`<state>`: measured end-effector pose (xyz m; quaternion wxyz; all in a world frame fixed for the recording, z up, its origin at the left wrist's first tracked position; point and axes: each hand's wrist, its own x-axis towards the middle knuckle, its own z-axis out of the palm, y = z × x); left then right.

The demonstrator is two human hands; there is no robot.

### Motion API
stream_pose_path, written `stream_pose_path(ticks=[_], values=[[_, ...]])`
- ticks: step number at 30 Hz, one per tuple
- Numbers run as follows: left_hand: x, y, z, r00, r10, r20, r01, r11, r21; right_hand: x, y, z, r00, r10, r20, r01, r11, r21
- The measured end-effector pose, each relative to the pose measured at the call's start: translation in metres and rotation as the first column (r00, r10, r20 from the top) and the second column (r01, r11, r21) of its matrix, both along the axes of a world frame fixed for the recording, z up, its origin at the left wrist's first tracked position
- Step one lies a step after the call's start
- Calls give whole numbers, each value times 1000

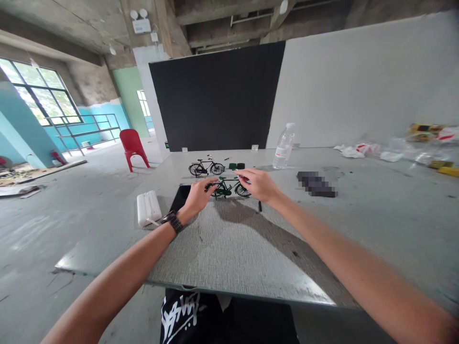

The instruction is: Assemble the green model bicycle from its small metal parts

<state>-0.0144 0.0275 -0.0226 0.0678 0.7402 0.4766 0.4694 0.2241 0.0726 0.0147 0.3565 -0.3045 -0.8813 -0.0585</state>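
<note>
Black bike (207, 167) standing at the back of the counter (358, 210). Bottle (284, 147) standing upright to its right. White case (148, 208) lying near the left edge. Wrappers (358, 151) lying far right. Red chair (132, 145) standing on the floor.

We sit in a bare, unfinished industrial hall: raw concrete ceiling beams (201, 16) above the black panel (215, 95), a white board (358, 81) to its right, a red plastic chair (132, 143) and big factory windows (43, 93) to its left, and the grey worktop (233, 248) in front of it.
</note>
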Motion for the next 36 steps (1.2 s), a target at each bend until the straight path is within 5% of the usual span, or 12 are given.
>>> stream_pose_path(ticks=[16,36], values=[[0,-6,5,1000,-9,-17,10,1000,23,6,10,-16,975,98,-199,-141,966,-217],[-2,-3,2,1000,-1,20,2,1000,-24,6,-4,-17,965,97,-245,-157,958,-239]])
